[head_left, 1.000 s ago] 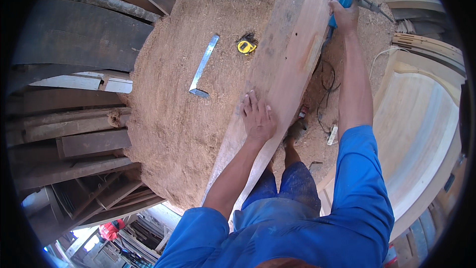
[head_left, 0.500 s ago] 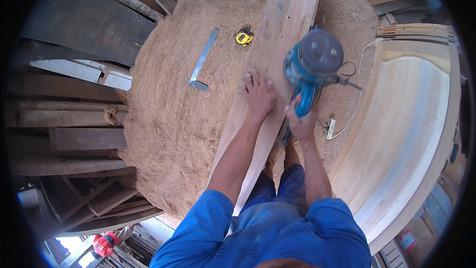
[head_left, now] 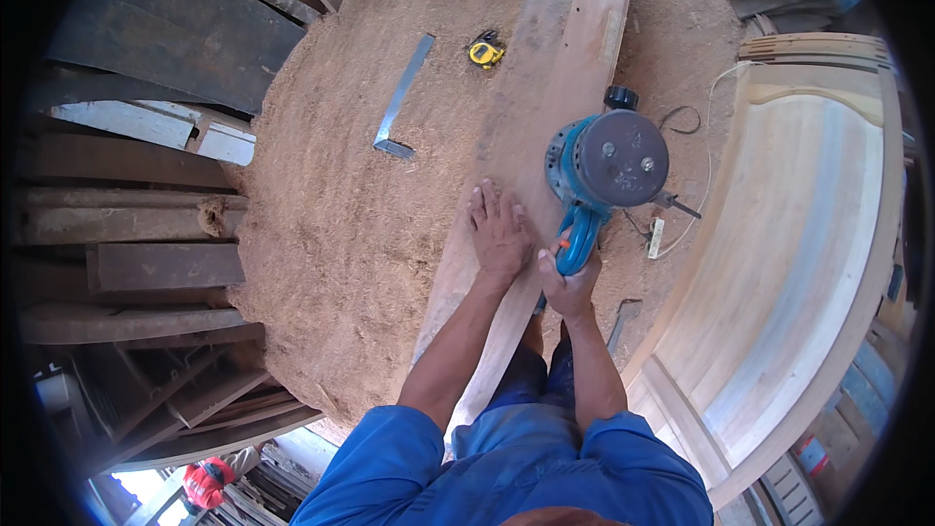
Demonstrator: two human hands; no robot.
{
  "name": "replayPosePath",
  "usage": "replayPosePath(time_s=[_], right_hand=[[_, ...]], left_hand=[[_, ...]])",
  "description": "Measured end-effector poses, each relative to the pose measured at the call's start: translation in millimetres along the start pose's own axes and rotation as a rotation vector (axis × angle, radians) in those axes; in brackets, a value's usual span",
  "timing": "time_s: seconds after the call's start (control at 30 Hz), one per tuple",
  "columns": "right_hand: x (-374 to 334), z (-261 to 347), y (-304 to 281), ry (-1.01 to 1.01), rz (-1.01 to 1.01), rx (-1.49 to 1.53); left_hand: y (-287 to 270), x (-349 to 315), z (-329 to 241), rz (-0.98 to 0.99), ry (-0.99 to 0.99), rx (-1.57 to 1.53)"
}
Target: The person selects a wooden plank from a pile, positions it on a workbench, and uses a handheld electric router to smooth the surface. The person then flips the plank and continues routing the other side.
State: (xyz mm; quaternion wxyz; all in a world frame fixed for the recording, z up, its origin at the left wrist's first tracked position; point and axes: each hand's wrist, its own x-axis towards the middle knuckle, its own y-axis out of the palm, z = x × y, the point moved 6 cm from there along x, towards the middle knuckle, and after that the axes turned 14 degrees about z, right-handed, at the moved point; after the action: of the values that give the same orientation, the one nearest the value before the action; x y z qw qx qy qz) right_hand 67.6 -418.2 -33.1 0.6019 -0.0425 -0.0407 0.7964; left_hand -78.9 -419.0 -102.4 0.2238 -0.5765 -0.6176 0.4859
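Observation:
A long wooden plank runs away from my body across the middle of the view. My left hand lies flat on it with the fingers spread. At the plank's right edge is a teal router with a round, dark top, a black knob and a metal rod sticking out to the right. My right hand is wrapped round the router's looped handle, near its orange trigger. The cutting end is hidden beneath the body of the router.
Left of the plank, a metal try square and a yellow tape measure lie on the sawdust. A wide wooden panel fills the right side. A pale cord runs beside it. Dark boards are stacked at left. Someone in red is at lower left.
The router, held in my right hand, has come nearer to my body along the plank's edge. My left hand has slid back toward me too, still flat on the wood.

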Motion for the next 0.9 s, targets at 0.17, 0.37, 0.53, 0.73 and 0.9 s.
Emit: replayPosePath(time_s=[0.17,0.37,0.53,0.73,0.9], right_hand=[[30.0,0.1,-5.8,0.000,0.016,0.059],[68.1,-4.5,-17.3,0.025,-0.038,0.145],[101.0,-5.4,-28.7,0.024,-0.036,0.106],[182.1,-22.8,-61.7,-0.055,-0.097,-0.061],[270.2,-24.8,-93.7,-0.082,-0.130,-0.021]], left_hand=[[1.3,-0.4,-0.5,-0.043,0.010,0.050],[-1.1,0.3,-4.2,-0.021,-0.010,0.055],[-10.8,0.1,-13.8,-0.027,-0.019,0.108],[-15.3,0.7,-17.2,-0.051,0.015,0.131],[-14.9,3.0,-15.7,-0.049,0.041,0.122]])
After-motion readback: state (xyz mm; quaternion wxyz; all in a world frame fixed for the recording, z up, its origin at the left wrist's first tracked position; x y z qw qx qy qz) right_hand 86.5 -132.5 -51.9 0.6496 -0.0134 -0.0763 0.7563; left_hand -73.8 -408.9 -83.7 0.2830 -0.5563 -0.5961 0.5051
